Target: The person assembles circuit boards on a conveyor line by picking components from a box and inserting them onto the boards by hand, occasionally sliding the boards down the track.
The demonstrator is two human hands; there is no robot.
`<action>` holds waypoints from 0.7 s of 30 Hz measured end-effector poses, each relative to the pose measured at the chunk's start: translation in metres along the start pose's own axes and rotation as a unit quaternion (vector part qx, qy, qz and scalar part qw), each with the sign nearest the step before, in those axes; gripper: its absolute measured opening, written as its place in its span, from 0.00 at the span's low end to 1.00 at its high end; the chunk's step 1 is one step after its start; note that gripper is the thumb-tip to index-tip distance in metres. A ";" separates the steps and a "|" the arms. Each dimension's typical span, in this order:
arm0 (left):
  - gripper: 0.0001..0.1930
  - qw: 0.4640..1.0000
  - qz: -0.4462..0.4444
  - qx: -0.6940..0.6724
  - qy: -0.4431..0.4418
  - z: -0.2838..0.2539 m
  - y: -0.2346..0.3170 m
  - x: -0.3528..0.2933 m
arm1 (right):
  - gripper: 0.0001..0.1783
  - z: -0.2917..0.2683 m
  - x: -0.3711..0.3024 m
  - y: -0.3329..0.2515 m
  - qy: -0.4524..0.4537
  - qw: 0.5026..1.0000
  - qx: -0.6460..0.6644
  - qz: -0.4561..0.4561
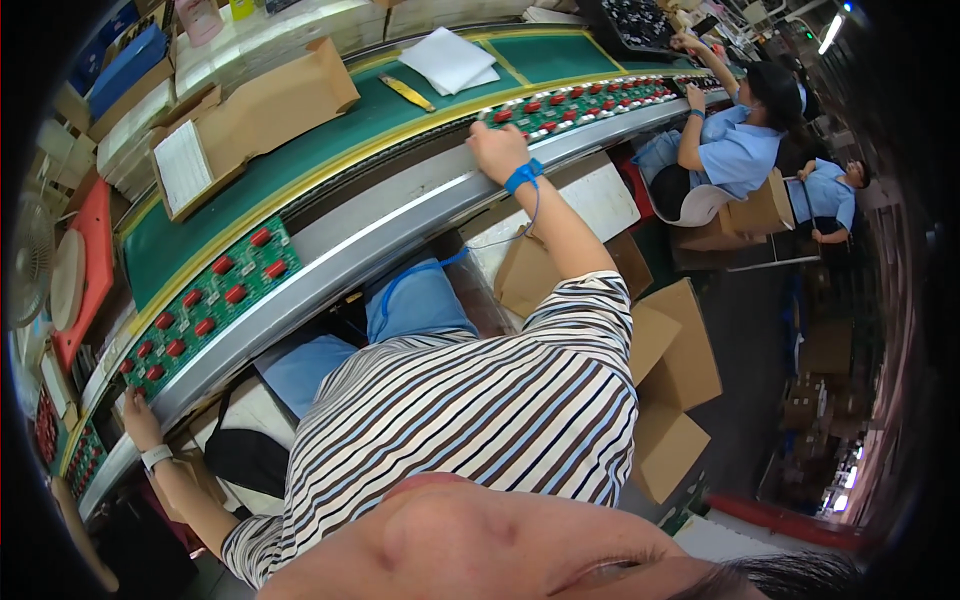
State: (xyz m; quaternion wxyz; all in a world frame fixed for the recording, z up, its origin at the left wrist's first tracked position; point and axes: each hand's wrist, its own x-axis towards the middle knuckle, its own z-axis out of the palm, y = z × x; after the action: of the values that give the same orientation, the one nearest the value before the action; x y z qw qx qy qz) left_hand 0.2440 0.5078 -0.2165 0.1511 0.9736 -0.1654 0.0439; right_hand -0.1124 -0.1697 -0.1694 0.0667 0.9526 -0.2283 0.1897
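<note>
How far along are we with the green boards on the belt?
Done, seemingly: red parts fill both green boards. In hand: the right hand rests on the far board, and the left hand touches the near board. Left: both boards lie on the conveyor rail. Whether parts are missing is too small to tell.

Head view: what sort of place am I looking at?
Likely an electronics assembly line: green circuit boards with red parts lie along a conveyor belt, and seated workers sit beside it.

Your right hand rests on green circuit board at conveyor belt edge; left hand touches another board.
</note>
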 end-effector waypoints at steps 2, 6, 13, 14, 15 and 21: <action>0.16 1.000 0.000 0.000 -0.012 0.000 0.010 -0.016 | 0.10 0.010 0.011 0.011 -0.033 0.998 -0.050 0.026; 0.16 0.998 0.062 0.002 0.001 0.011 0.061 -0.026 | 0.12 -0.009 0.036 -0.017 -0.030 0.997 0.055 0.054; 0.15 0.993 0.053 -0.092 -0.042 -0.007 0.138 -0.041 | 0.12 -0.018 0.081 -0.125 -0.049 0.901 0.374 -0.213; 0.15 0.994 0.044 -0.092 -0.043 -0.008 0.135 -0.042 | 0.11 -0.016 0.085 -0.134 -0.096 0.899 0.379 -0.197; 0.15 0.993 0.077 -0.088 -0.001 -0.010 0.131 -0.044 | 0.11 -0.012 0.087 -0.139 -0.143 0.895 0.384 -0.179; 0.15 0.914 0.022 -0.397 -0.084 -0.033 0.222 -0.028 | 0.10 0.007 0.090 -0.132 -0.176 0.896 0.366 -0.178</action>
State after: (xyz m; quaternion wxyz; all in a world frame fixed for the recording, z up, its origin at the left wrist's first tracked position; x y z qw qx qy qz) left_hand 0.1422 0.3270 -0.1269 0.5097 0.8296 -0.2029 -0.1042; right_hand 0.0250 -0.0912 -0.1453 -0.2956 0.9522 0.0227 0.0738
